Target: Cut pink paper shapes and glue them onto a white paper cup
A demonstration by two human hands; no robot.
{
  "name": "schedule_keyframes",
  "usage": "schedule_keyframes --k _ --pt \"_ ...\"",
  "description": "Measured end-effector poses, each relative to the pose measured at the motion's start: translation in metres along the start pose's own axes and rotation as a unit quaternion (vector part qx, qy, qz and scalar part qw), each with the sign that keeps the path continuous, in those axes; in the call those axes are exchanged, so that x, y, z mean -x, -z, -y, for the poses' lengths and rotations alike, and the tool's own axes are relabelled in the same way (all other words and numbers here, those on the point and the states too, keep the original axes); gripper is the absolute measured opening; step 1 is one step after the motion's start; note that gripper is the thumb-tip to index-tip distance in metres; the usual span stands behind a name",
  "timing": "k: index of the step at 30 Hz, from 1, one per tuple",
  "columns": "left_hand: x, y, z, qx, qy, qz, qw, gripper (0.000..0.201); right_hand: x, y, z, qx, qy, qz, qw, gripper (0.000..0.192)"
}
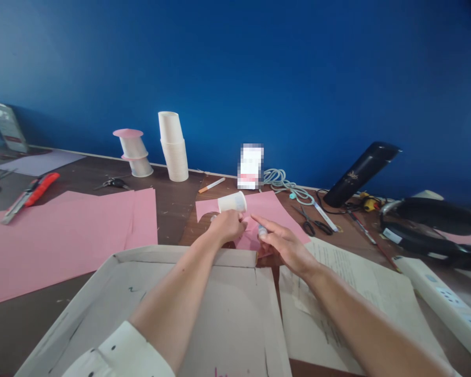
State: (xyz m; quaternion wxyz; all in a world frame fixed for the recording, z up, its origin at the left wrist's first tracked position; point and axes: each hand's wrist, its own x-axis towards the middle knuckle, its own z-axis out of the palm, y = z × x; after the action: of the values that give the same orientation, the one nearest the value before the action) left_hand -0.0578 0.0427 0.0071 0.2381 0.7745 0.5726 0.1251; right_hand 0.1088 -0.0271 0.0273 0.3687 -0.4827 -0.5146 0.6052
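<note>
A white paper cup (232, 202) is tipped on its side above the pink paper (275, 207), its mouth facing right. My left hand (228, 226) is closed on the cup from the near side; its fingertips are partly hidden. Just to the right, my right hand (284, 242) has its index finger stretched toward the cup. Between its thumb and other fingers it grips a small whitish-blue tube (262, 231), mostly covered by the hand. A piece of the pink paper with a curved cut edge lies beneath both hands.
A cup stack (175, 152) and two joined cups with pink discs (131, 152) stand by the wall. Scissors (316, 225), a phone (250, 166), cable (282, 180) and black bottle (359, 175) lie beyond. A box lid (141, 293), red utility knife (31, 196) and power strip (443, 298) are nearer.
</note>
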Motion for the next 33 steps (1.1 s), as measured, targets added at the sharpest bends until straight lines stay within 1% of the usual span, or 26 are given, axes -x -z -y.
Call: schedule_keyframes --k 4,8,10,13,17,21,26,33 --pt "0.0 -0.001 0.001 0.005 0.009 0.008 1.0 0.023 0.001 -0.002 0.002 0.046 0.001 -0.012 0.999 0.05" --pt "-0.001 0.001 -0.001 -0.009 0.034 0.018 0.999 0.027 0.001 0.0 0.0 0.101 0.043 -0.009 0.994 0.057" --pt "-0.001 0.002 -0.003 -0.017 0.049 0.029 0.998 0.028 0.0 0.001 -0.003 0.146 0.076 -0.015 0.986 0.06" --pt "0.0 0.005 -0.006 -0.018 0.059 0.038 0.997 0.027 -0.003 0.003 -0.008 0.211 0.119 -0.044 0.969 0.065" --pt "0.001 0.006 -0.007 -0.015 0.053 0.038 0.998 0.026 -0.004 0.005 -0.009 0.262 0.149 -0.073 0.951 0.07" --pt "0.0 0.005 -0.005 -0.023 0.054 0.03 0.998 0.026 -0.004 0.009 -0.007 0.25 0.14 -0.071 0.956 0.064" --pt "-0.001 0.003 -0.003 -0.023 0.041 0.02 0.999 0.026 -0.005 0.012 -0.008 0.222 0.127 -0.075 0.964 0.057" --pt "-0.001 0.002 -0.002 -0.021 0.037 0.018 0.999 0.025 -0.005 0.009 -0.006 0.207 0.113 -0.076 0.969 0.052"
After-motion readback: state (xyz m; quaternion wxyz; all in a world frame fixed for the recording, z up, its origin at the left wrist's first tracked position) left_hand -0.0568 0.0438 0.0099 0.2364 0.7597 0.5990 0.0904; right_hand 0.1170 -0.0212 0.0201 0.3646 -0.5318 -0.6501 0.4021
